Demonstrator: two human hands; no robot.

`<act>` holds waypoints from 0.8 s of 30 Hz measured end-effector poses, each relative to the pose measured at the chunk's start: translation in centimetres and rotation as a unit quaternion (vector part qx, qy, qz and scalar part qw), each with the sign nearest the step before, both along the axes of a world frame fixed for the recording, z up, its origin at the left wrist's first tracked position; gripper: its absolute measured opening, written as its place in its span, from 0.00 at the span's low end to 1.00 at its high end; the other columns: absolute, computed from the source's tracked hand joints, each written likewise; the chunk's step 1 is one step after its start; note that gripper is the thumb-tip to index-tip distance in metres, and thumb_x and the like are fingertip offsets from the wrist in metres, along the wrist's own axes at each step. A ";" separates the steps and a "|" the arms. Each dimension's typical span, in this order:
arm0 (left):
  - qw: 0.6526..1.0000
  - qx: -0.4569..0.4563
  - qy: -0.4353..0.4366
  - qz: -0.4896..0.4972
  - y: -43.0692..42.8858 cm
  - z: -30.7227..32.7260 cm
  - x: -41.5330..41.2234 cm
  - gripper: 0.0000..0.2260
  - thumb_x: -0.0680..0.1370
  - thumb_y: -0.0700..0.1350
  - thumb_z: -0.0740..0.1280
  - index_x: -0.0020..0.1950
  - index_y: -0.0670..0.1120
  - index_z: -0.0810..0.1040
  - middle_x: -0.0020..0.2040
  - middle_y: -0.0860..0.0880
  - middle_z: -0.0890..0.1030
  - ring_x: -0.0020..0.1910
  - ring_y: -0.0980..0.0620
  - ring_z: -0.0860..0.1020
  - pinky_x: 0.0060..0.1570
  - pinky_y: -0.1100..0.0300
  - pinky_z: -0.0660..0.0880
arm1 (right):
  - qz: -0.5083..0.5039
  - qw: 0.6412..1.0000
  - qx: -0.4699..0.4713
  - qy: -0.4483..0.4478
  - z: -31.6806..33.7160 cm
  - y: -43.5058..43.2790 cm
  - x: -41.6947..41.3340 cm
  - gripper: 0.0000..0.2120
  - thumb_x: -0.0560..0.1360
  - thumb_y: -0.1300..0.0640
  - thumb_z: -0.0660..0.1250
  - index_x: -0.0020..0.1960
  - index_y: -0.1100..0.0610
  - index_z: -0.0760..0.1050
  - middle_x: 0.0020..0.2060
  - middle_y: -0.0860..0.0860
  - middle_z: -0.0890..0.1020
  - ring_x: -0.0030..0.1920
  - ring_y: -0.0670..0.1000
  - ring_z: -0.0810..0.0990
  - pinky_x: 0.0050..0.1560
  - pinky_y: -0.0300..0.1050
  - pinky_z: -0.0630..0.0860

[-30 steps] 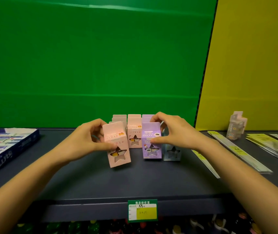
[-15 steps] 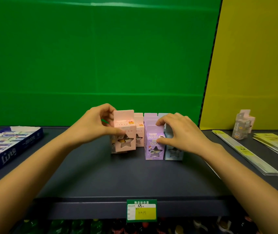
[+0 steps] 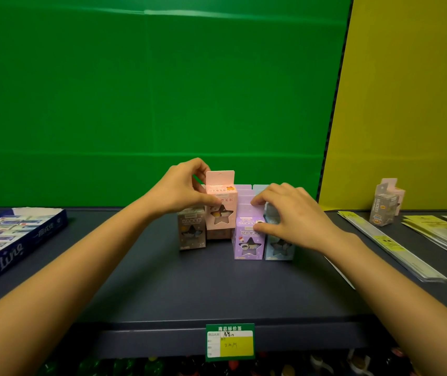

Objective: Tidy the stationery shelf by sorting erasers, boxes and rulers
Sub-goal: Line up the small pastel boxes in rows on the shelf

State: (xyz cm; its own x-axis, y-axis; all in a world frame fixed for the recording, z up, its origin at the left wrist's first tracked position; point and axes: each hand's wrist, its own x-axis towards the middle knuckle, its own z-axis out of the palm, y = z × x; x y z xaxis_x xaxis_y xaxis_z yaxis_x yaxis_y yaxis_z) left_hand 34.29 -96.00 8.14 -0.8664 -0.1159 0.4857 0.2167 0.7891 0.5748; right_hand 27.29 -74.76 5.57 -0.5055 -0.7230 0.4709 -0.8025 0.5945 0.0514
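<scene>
The dark shelf (image 3: 217, 289) carries a blue eraser tray (image 3: 13, 240) at its left edge and packaged rulers (image 3: 388, 240) fanned loosely along its right edge. Star-window boxes (image 3: 191, 232) stand in rows mid-shelf, toward the back edge. The right hand (image 3: 295, 218) grips the front purple box (image 3: 248, 240). The left hand (image 3: 181, 194) pinches a pink box (image 3: 223, 185), raised above its row. Box sorting looks partway done; 1 grey box (image 3: 384, 204) near the right rear corner and the rulers seem left.
</scene>
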 end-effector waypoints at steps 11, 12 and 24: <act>0.999 0.052 0.001 0.000 -0.1 0.2 0.0 0.18 0.64 0.41 0.77 0.43 0.49 0.70 0.41 0.54 0.76 0.35 0.54 0.76 0.43 0.56 0.75 | -0.007 1.000 0.008 0.001 0.1 0.0 0.1 0.20 0.71 0.44 0.66 0.61 0.48 0.70 0.60 0.45 0.74 0.60 0.49 0.69 0.57 0.44 0.62; 0.998 0.056 0.002 0.003 -0.2 0.0 -0.1 0.18 0.64 0.40 0.77 0.45 0.47 0.70 0.41 0.53 0.76 0.36 0.53 0.76 0.43 0.56 0.75 | -0.007 1.000 0.009 0.000 0.2 0.1 0.1 0.20 0.71 0.44 0.66 0.61 0.48 0.70 0.60 0.45 0.74 0.60 0.49 0.69 0.57 0.45 0.62; 0.999 -0.033 -0.002 0.012 -0.8 -2.7 -1.3 0.22 0.65 0.44 0.77 0.54 0.43 0.72 0.44 0.52 0.75 0.45 0.52 0.72 0.42 0.65 0.69 | -0.005 1.000 0.011 -0.002 0.2 -0.1 -0.2 0.20 0.71 0.44 0.67 0.61 0.48 0.71 0.60 0.45 0.75 0.59 0.49 0.70 0.55 0.44 0.64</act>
